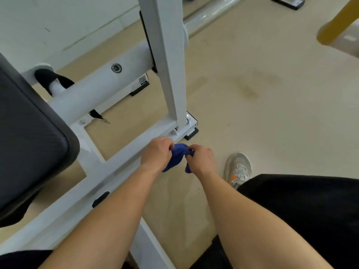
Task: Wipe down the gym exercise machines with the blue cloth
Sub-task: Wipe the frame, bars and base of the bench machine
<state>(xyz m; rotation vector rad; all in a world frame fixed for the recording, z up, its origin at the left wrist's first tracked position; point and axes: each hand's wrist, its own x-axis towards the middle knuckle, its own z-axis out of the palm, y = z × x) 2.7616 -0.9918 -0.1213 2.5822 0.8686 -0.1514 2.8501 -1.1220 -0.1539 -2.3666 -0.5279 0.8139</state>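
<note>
Bunching soft blue cloth (177,155) between left hand (156,152) and right hand (201,159).

Pale beige floor (272,117), smooth and matte, marked by faint brownish stains (250,90) near the middle. Meets a white wall (58,22) at upper left, scored with thin seams. Slanting yellow post (338,22) at upper right, blurred. Soft, even light throughout.

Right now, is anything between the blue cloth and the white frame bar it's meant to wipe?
Nothing visible does. The left hand and right hand both grip the bunched blue cloth close by the white base bar, near the foot of the upright post. No object shows between cloth and bar.
</note>
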